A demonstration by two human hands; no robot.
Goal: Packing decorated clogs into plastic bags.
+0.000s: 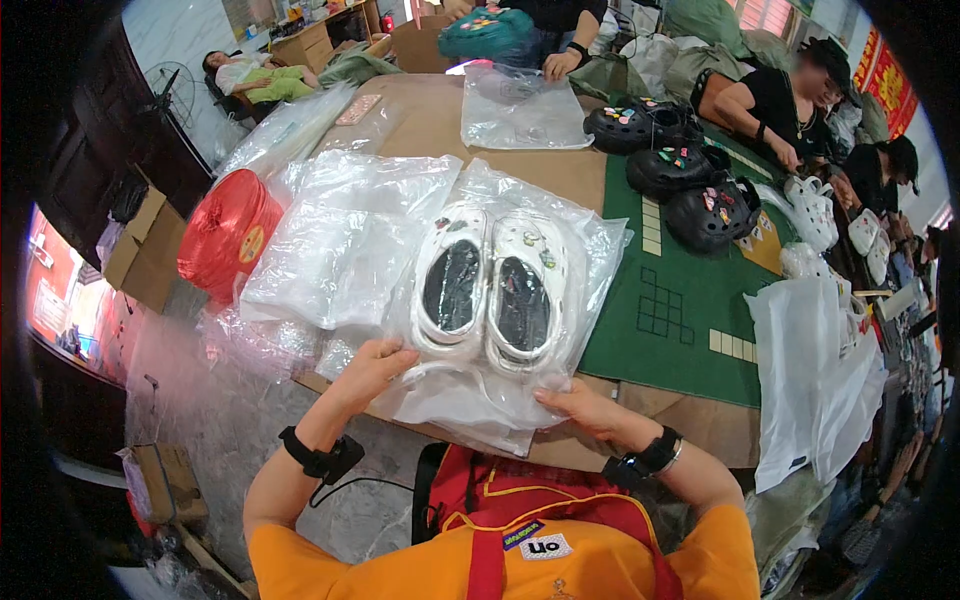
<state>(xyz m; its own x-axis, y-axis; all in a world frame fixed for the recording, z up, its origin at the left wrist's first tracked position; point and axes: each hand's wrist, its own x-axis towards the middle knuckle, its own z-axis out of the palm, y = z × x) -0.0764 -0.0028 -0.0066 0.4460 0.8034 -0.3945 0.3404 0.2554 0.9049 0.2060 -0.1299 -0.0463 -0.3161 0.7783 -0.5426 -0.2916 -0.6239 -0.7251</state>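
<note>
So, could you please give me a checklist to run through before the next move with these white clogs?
1. White clogs paired inside the clear bag: ok, side by side under the film.
2. Left hand on the bag: ok, at its near left part.
3. Right hand on the bag: ok, at its near right part.
4. Film smooth: not ok, it is wrinkled.
5. Bag sealed: cannot tell.
6. Black clogs clear of the bag: ok, apart, off to the right.
</note>
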